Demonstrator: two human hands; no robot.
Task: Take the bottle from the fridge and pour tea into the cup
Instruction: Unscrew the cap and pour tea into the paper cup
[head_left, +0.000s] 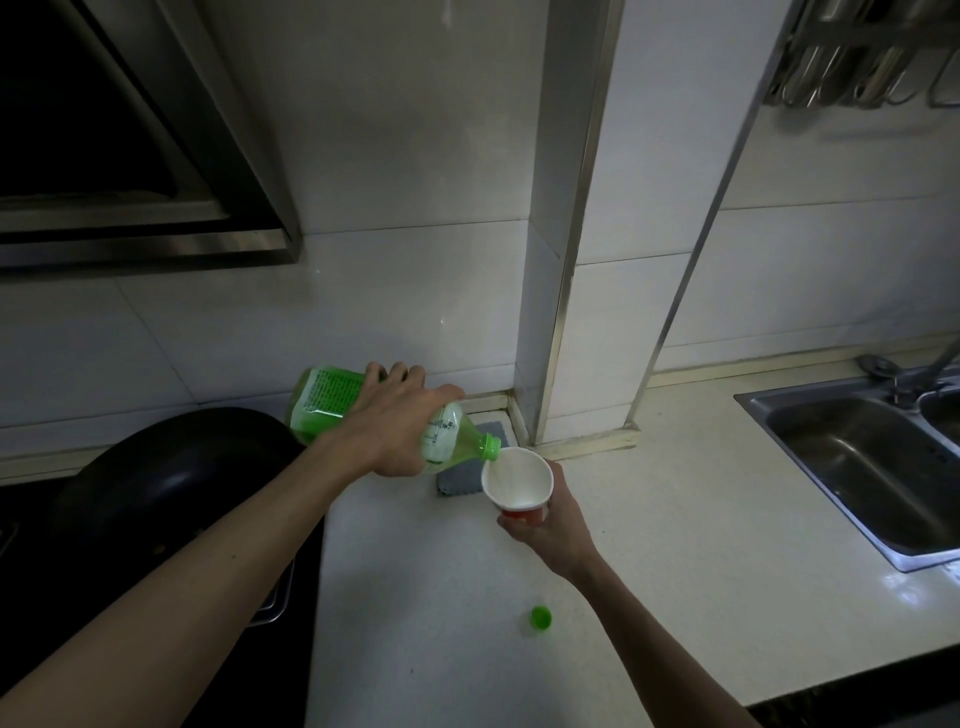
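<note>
My left hand (395, 426) grips a green tea bottle (322, 402) round its middle and holds it tipped, neck down to the right. The bottle's open mouth (491, 449) touches the rim of a white paper cup (517, 478) with a red base. My right hand (550, 525) holds that cup from below, tilted toward the bottle, above the white counter (467, 623). The inside of the cup looks white; I cannot tell whether tea is flowing. The bottle's green cap (540, 618) lies loose on the counter, nearer to me.
A black wok (171, 467) sits on the stove at the left, under a steel range hood (130, 156). A grey cloth (460, 480) lies behind the cup by the tiled wall pillar (561, 260). A steel sink (857, 467) with a tap is at the right.
</note>
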